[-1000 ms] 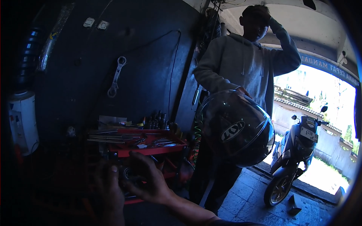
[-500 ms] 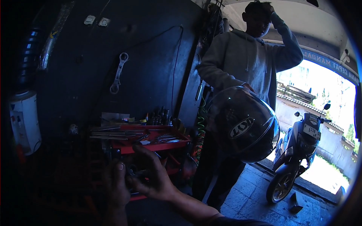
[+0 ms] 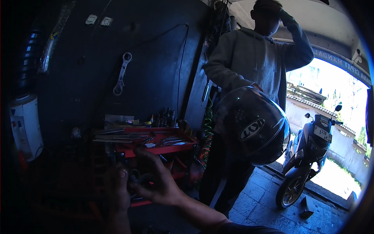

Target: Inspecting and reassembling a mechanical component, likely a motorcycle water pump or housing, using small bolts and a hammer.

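In front of the tool cart I hold a small dark metal part (image 3: 135, 175) with a round, ring-like end. My left hand (image 3: 117, 189) is closed against its left side, thumb pointing up. From the right, my right hand (image 3: 161, 181) curls its thumb and fingers around the same part. Deep shadow hides most of the part and the left fingers. Just beyond my hands is the red tool cart (image 3: 171, 149), with long metal tools (image 3: 117, 137) and several wrenches (image 3: 173, 141) on its top tray.
At right centre stands another person (image 3: 253, 58) with one hand on a dark full-face helmet (image 3: 249, 132) and the other raised to the head. Behind is a parked scooter (image 3: 307, 160). A large wrench (image 3: 123, 74) hangs on the dark wall; a water dispenser (image 3: 27, 124) stands left.
My hands keep nearly the same pose around the metal part, its ring-like end now showing more clearly. The other person's helmet has shifted slightly up.
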Tool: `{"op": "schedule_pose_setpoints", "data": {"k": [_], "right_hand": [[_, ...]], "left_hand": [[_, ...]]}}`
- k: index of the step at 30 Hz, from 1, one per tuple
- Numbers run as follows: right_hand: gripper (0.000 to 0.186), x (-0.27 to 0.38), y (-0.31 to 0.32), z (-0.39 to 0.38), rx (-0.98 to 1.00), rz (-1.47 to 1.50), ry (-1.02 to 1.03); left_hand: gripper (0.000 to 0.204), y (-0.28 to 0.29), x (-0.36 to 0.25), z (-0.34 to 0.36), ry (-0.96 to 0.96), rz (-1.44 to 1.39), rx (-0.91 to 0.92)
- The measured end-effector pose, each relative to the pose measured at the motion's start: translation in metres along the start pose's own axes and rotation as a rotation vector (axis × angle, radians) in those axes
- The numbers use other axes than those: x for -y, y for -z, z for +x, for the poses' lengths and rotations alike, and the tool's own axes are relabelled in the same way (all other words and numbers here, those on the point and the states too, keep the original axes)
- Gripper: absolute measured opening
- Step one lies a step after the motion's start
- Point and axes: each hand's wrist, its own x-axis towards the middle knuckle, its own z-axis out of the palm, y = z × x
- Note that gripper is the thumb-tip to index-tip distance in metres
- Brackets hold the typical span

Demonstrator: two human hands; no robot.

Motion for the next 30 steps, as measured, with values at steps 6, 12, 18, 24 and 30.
{"op": "schedule_pose_setpoints", "data": {"k": [6,12,18,24,30], "right_hand": [[0.088,-0.001,-0.002,0.002,0.013,-0.062,-0.016],[0.087,0.004,-0.002,0.002,0.017,-0.015,0.008],[0.087,-0.002,-0.004,0.005,-0.002,0.08,-0.016],[0.085,-0.006,0.003,0.002,-0.055,0.001,-0.017],[0.08,-0.015,0.001,0.01,-0.017,0.254,-0.037]], "left_hand": [[0.033,-0.002,-0.011,0.003,0.0,0.064,0.175],[0.037,-0.005,-0.01,0.001,-0.011,-0.006,0.153],[0.032,0.007,0.004,0.006,0.225,-0.395,0.259],[0.029,0.011,0.02,0.016,0.343,-0.162,0.346],[0.037,0.003,0.012,0.014,0.083,-0.241,0.353]]}}
